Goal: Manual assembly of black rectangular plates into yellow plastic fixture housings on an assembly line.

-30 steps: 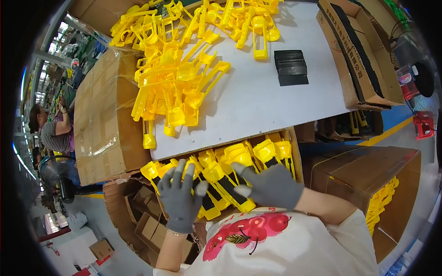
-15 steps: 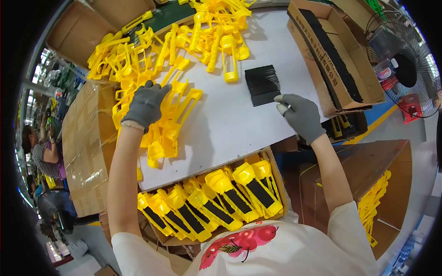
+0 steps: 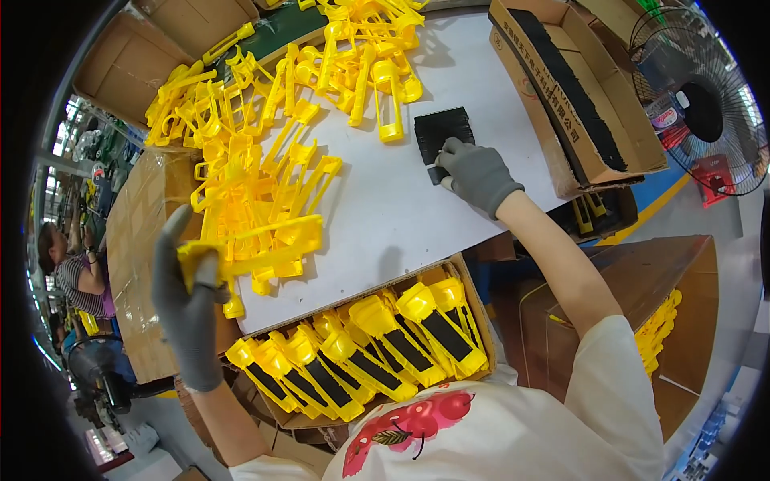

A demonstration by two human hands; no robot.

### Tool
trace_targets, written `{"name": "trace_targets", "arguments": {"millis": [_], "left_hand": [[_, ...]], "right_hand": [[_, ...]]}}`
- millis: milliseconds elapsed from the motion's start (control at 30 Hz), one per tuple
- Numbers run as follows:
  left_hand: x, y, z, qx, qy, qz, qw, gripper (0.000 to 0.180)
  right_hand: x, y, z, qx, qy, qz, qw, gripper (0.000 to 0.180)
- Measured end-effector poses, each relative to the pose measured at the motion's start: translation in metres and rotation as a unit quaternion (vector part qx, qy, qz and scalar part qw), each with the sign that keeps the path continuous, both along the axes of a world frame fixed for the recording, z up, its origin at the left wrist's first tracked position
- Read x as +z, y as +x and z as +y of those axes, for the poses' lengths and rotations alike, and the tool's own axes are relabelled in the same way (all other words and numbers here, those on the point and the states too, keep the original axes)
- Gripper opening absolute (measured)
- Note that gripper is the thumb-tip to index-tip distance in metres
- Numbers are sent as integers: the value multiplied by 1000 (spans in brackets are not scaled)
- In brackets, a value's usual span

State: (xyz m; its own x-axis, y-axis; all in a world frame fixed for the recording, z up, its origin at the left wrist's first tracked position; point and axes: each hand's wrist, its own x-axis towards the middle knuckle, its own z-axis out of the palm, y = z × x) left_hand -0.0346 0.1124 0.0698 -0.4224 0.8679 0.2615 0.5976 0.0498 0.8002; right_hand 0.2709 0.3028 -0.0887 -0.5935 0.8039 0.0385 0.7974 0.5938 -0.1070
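Observation:
My left hand (image 3: 183, 297), in a grey glove, is closed around the end of a yellow plastic frame (image 3: 277, 247), a long piece with an open slot. It lifts that frame off the left side of the white table, near the loose pile of yellow frames (image 3: 269, 172). My gloved right hand (image 3: 479, 178) reaches over a flat stack of black strips (image 3: 443, 127). Its fingers pinch at the stack's near edge, and they partly cover the strip there.
A carton (image 3: 475, 367) at the table's near edge holds several yellow frames with black strips in them. On the right stand a long carton (image 3: 553, 104) with black strips, a fan (image 3: 699, 112) and a brown box (image 3: 682, 264) with yellow parts. Another person (image 3: 80, 276) is at far left.
My left hand has taken a yellow frame from the pile and drawn it toward me. My right hand has moved left, from the stack's corner onto its near edge.

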Motion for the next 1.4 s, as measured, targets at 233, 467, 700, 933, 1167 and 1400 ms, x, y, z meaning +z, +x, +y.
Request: {"name": "trace_targets", "arguments": {"millis": [233,467,700,933,1167,1400], "left_hand": [[-61,30,-51,-45,-139,-381,913,28],[-93,64,-82,-19,-149,-514,845,34],[-88,84,-88,-38,-156,-533,831,33],[-85,85,-90,-47,-166,-531,830,30],[-83,86,-88,-47,-159,-546,821,28],[-78,87,-81,-49,-148,-510,846,33]], "right_hand": [[24,1,-9,-19,-147,17,989,22],[92,7,-102,-74,-235,561,791,15],[88,-17,-172,-39,-353,444,823,16],[89,-22,-178,13,-252,339,906,16],[84,-25,-178,4,-289,370,883,15],[81,-9,-180,-68,-445,451,771,18]]}}
